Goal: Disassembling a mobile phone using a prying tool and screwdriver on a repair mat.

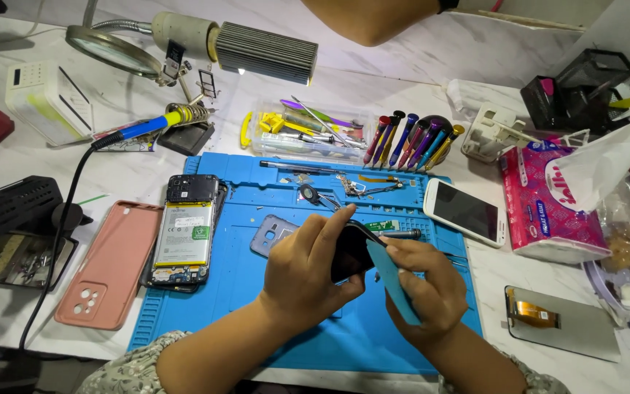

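The white marble table (pixel 432 55) spreads under everything, and on it lies the blue work mat (pixel 257 284) where I do my holding. Left of the mat rests a pink phone case (pixel 111 266), face down, and on the mat's left part lies an opened phone (pixel 185 230) with its battery showing. To the right of the mat sits a pink tissue pack (pixel 548 208), with a white phone (pixel 467 211) just beside it, screen up. Past the mat's far edge, a row of coloured screwdrivers (pixel 413 140) leans in its stand.

Above the middle of the mat, my left hand (pixel 304 273) wraps around a dark phone (pixel 351 252), fingers curled over its back and thumb pressed along the edge, lifting it clear of the mat. My right hand (pixel 428 284) pinches a thin blue plastic card (pixel 395 281), fingers narrow around it, its upper end touching the phone's edge.
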